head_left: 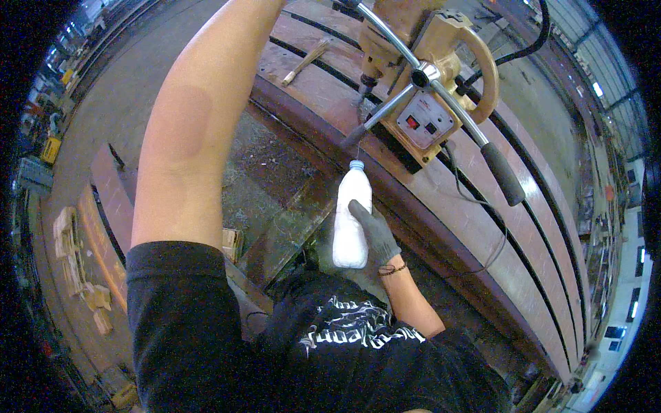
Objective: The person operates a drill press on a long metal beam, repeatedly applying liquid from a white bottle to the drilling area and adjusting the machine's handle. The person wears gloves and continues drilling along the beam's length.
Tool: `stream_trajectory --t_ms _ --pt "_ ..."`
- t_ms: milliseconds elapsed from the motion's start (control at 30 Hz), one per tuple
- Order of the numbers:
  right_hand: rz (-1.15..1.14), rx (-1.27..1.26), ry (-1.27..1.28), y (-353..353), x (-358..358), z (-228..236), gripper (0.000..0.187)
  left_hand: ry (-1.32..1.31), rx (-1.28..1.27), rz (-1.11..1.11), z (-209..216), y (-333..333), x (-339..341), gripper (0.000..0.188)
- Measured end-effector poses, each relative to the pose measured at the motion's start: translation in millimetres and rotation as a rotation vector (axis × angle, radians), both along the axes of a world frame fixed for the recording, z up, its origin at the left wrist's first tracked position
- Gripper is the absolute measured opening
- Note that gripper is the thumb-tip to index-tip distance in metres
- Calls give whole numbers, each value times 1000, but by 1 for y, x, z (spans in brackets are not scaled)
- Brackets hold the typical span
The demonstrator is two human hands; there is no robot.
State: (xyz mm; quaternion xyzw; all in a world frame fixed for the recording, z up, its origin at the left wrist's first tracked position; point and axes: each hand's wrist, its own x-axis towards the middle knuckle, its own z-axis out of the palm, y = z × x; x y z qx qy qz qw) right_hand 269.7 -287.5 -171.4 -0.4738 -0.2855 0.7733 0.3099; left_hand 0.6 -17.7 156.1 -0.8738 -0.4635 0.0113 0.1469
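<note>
My gloved right hand (375,230) is wrapped round a white plastic bottle (352,237) with a blue cap. The bottle stands nearly upright, its cap toward a tan magnetic drill (441,41); a thin line shows just above the cap. The drill sits on a brown steel beam (427,199), with a control panel (423,122) on its near face. Its spoked feed handle (467,117) has black grips, one just above the bottle. The drill's chuck (367,82) is near the steel surface. My left arm reaches up past the top edge, hiding that hand.
A brush (304,63) with a pale handle lies on the steel left of the drill. A black cable (533,45) runs behind the drill, and a thinner cord (506,241) trails across the beam. Wood pieces (82,275) lie on the floor at the left.
</note>
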Motion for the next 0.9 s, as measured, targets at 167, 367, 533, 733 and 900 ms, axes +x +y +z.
stream_trajectory --t_ms 167,367,533,733,900 --pt "2 -5 -8 -1 -1 5 40 40 46 -61 -3 10 -9 64" --pt "-4 -7 3 -1 0 4 44 -17 -38 18 1 1 -1 66" --pt "19 28 45 0 2 -2 51 -24 -62 59 2 0 1 68" --pt "7 26 -14 -1 1 5 54 31 52 -77 -5 14 -10 64" --pt "-18 27 -39 -2 0 7 54 0 -30 30 1 -1 1 64"
